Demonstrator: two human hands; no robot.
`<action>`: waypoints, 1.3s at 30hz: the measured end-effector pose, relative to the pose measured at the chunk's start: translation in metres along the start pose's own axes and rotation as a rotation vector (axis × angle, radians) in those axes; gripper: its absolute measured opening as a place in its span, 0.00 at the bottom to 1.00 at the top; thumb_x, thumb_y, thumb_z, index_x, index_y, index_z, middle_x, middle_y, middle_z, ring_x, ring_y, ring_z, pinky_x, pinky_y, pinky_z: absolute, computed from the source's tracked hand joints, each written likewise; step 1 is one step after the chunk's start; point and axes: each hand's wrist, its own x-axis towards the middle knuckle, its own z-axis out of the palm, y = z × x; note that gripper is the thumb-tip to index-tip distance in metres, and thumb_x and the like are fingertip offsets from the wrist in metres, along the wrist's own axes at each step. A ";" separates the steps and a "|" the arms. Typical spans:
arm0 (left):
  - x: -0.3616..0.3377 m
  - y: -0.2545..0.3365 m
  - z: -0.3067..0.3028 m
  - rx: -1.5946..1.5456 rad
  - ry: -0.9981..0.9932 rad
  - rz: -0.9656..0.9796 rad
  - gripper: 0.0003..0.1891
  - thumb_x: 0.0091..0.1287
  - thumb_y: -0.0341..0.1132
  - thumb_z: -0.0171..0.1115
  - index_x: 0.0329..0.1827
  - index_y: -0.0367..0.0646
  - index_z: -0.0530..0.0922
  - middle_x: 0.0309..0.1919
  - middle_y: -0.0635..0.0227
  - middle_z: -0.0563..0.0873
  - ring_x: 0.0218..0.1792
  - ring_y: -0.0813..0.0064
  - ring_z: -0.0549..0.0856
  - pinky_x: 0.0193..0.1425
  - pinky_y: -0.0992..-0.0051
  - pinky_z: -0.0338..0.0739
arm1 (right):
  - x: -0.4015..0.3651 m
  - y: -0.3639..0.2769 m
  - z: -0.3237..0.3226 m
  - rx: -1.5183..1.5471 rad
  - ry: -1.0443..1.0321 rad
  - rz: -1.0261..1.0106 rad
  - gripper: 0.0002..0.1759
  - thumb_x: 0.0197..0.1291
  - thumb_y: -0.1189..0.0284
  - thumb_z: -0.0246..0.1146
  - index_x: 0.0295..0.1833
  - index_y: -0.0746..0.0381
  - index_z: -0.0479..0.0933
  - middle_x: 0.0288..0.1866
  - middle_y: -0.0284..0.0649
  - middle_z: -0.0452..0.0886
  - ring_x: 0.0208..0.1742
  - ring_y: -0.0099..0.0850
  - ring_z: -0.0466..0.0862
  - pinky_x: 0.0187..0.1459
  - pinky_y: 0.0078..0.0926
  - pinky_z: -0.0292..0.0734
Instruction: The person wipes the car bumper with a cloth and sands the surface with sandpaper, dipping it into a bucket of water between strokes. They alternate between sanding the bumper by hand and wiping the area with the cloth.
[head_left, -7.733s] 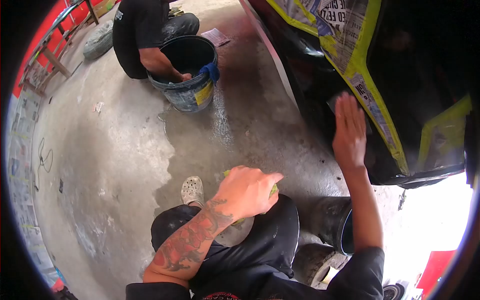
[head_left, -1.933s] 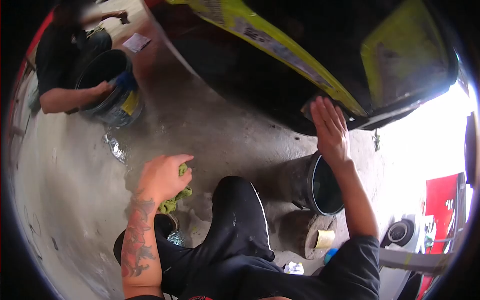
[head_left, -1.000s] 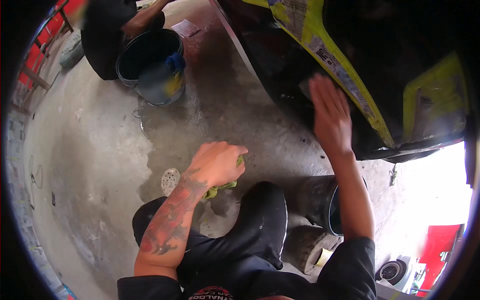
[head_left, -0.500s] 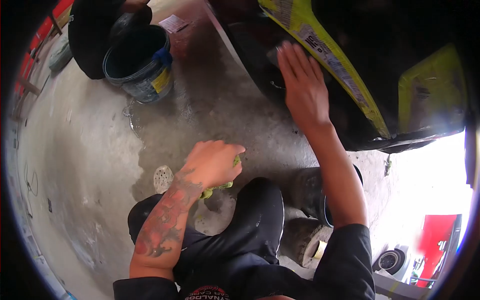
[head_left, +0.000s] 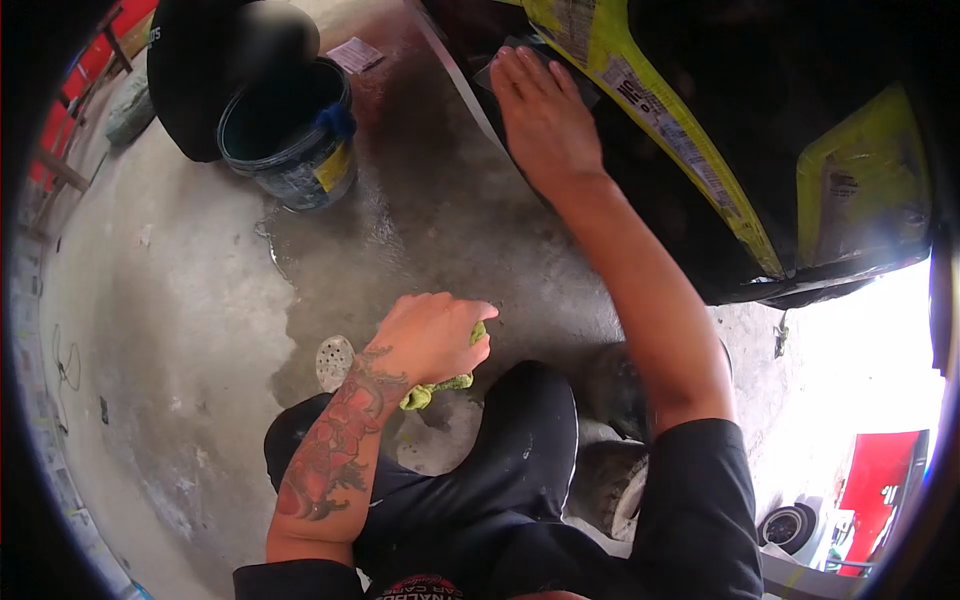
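Closest to me are the person's bent knees in dark trousers (head_left: 525, 440), a thin white stripe down one leg. The left hand (head_left: 430, 335) hangs above them, fingers curled round a bunched green cloth (head_left: 438, 392), its folds poking out below the palm and beside the thumb; the fingertips are tucked out of sight. Just past that tattooed forearm a pale clog (head_left: 335, 362) full of holes sits on the concrete floor (head_left: 200, 330). Over on the right, a dark bucket (head_left: 612, 385) is mostly hidden behind the other arm.

That arm stretches farther out, and the right hand (head_left: 548, 130) lies flat, fingers straight and only slightly apart, over a thin grey sheet (head_left: 582, 84) that shows at its edges. The sheet is against a glossy black panel (head_left: 745, 130), near its pale edge, just beside newspaper (head_left: 640, 98) bordered with yellow-green tape (head_left: 728, 222).

Farther off, by a wet patch, stands a big bucket (head_left: 285, 180) with a yellow label and a blue rag (head_left: 337, 122) over the rim. Behind it is a co-worker in black (head_left: 185, 75), hands out of my sight. A printed paper (head_left: 355, 55) lies on the floor past the bucket.
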 end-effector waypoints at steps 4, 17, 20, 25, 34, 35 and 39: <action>-0.018 -0.008 -0.012 0.011 0.039 -0.028 0.21 0.66 0.43 0.60 0.61 0.52 0.84 0.34 0.58 0.90 0.42 0.52 0.88 0.54 0.56 0.81 | -0.039 0.025 -0.024 0.075 0.008 0.012 0.26 0.70 0.72 0.53 0.72 0.65 0.71 0.78 0.40 0.70 0.81 0.35 0.66 0.77 0.40 0.63; -0.019 -0.008 -0.019 -0.038 0.078 -0.035 0.20 0.64 0.42 0.62 0.60 0.51 0.85 0.34 0.53 0.89 0.42 0.48 0.87 0.52 0.55 0.80 | -0.030 0.009 -0.017 0.119 0.003 0.034 0.27 0.67 0.74 0.55 0.72 0.63 0.72 0.77 0.40 0.71 0.80 0.34 0.66 0.78 0.41 0.59; -0.026 -0.013 -0.025 -0.040 0.117 -0.029 0.20 0.64 0.41 0.63 0.60 0.51 0.85 0.35 0.50 0.88 0.42 0.47 0.86 0.53 0.54 0.79 | -0.117 0.045 -0.061 0.116 -0.106 0.101 0.33 0.62 0.78 0.58 0.75 0.59 0.70 0.80 0.38 0.68 0.81 0.33 0.65 0.77 0.42 0.61; -0.026 -0.008 -0.036 0.033 0.098 -0.112 0.21 0.63 0.41 0.64 0.60 0.52 0.85 0.38 0.51 0.89 0.44 0.47 0.86 0.53 0.55 0.80 | -0.179 0.070 -0.073 0.096 -0.110 0.117 0.33 0.61 0.78 0.58 0.75 0.60 0.70 0.80 0.38 0.68 0.81 0.34 0.65 0.77 0.44 0.62; 0.005 -0.003 -0.008 0.039 0.045 -0.049 0.22 0.64 0.41 0.65 0.62 0.52 0.84 0.48 0.50 0.89 0.51 0.48 0.86 0.58 0.57 0.80 | -0.152 0.065 -0.071 0.257 -0.071 0.088 0.32 0.61 0.76 0.57 0.74 0.60 0.71 0.78 0.38 0.71 0.80 0.34 0.67 0.78 0.42 0.62; 0.000 -0.005 -0.010 0.043 0.052 -0.053 0.22 0.64 0.42 0.65 0.62 0.53 0.84 0.47 0.50 0.89 0.51 0.48 0.86 0.58 0.57 0.80 | -0.190 0.081 -0.079 0.228 -0.111 0.084 0.34 0.60 0.76 0.58 0.75 0.60 0.70 0.78 0.37 0.70 0.80 0.34 0.67 0.78 0.42 0.62; -0.015 -0.004 -0.022 0.044 0.024 -0.165 0.22 0.64 0.43 0.65 0.62 0.54 0.84 0.45 0.50 0.89 0.50 0.47 0.86 0.56 0.56 0.81 | -0.282 0.121 -0.104 0.110 -0.230 0.086 0.37 0.56 0.79 0.60 0.76 0.59 0.71 0.80 0.36 0.68 0.81 0.33 0.65 0.78 0.42 0.61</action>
